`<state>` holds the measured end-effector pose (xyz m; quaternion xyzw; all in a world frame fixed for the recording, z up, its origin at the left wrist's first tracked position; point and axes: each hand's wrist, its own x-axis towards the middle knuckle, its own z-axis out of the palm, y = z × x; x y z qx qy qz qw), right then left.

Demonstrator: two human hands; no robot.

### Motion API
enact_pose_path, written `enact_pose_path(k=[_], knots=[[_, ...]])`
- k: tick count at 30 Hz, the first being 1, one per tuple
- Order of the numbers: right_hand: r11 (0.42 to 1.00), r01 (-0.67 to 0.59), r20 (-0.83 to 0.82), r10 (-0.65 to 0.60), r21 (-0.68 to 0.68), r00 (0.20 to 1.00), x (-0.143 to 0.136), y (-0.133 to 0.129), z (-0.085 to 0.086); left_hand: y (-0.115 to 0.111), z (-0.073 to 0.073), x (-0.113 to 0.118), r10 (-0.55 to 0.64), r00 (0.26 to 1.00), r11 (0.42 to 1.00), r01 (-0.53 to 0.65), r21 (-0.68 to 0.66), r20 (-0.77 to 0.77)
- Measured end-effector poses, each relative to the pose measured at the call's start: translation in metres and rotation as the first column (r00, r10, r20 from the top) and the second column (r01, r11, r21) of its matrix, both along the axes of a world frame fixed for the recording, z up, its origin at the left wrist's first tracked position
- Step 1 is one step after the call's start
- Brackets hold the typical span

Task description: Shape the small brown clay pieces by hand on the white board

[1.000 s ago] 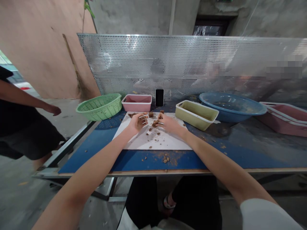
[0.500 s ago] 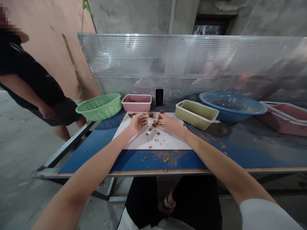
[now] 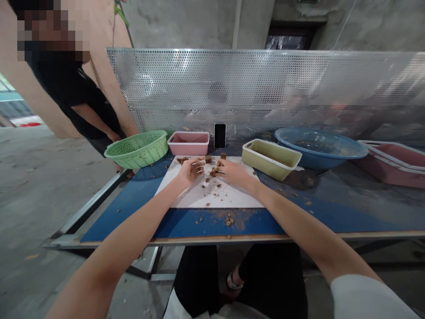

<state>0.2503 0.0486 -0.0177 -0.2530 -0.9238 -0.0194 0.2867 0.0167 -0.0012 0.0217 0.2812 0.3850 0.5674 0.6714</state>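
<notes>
Both hands worked crumbly brown lumps on a flat white board.

The left hand lay curled, fingers half-bent over brown lumps at the board's far middle; the right hand pinched a lump. A green slotted basket sat left of the board.

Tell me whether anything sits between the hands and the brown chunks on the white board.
Nothing visible does. The left hand and right hand rest on the white board right among the brown chunks, fingers touching them. The green basket, pink tray and yellow tray stand beyond the board's edges.
</notes>
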Motion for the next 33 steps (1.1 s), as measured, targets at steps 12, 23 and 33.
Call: enact_pose_path(k=[12, 23, 33], knots=[[0.991, 0.049, 0.189, -0.072, 0.124, 0.979, 0.002, -0.009, 0.011, 0.001, -0.001, 0.000, 0.013, 1.000, 1.000, -0.012, 0.010, -0.021], [0.992, 0.043, 0.148, -0.061, 0.121, 0.987, 0.002, -0.006, 0.010, 0.003, -0.004, -0.003, -0.009, 0.996, 0.997, 0.015, 0.072, -0.089], [0.985, -0.012, 0.190, -0.021, 0.174, 0.981, 0.001, -0.006, 0.012, 0.000, -0.008, 0.000, 0.100, 0.914, 0.947, 0.033, 0.319, -0.393]])
